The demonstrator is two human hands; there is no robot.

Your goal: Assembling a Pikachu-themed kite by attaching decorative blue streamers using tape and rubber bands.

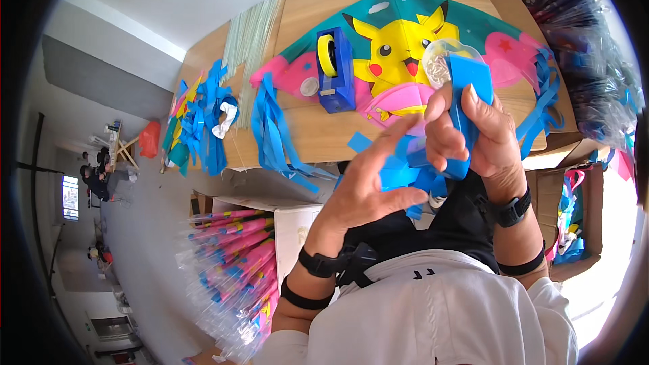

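Two bare hands are working above the near edge of one light-brown wooden table (pixel 307 0). The right hand (pixel 488 132) is clamping one flat, folded bright-blue strip (pixel 468 71) between its thumb and curled fingers; the strip is standing nearly upright, overlapping the lower right of the kite from this view. The left hand (pixel 368 186) is holding its thumb and fingers spread, slightly blurred, just beside the right; whether it is touching the loose blue pieces (pixel 399 172) behind it, I cannot tell. Each wrist is wearing one black band.

One broad kite of teal and pink sheet (pixel 399 37), bearing one yellow long-eared cartoon figure, is lying across the table. Two bunches of long blue ribbon are hanging at its sides, one left (pixel 269 118) and one right (pixel 544 91). One blue tape dispenser (pixel 343 71) is standing on the kite, carrying one yellow tape roll (pixel 326 55). One round translucent disc (pixel 309 86) is lying to its left, and one clear round tub of small metallic pieces (pixel 438 61) is sitting behind the strip.

Farther left, one sheaf of thin pale-green rods (pixel 250 37), too many to count, and one heap of blue ribbons (pixel 206 125) are lying. One open brown cardboard box (pixel 593 213) is standing at the right.
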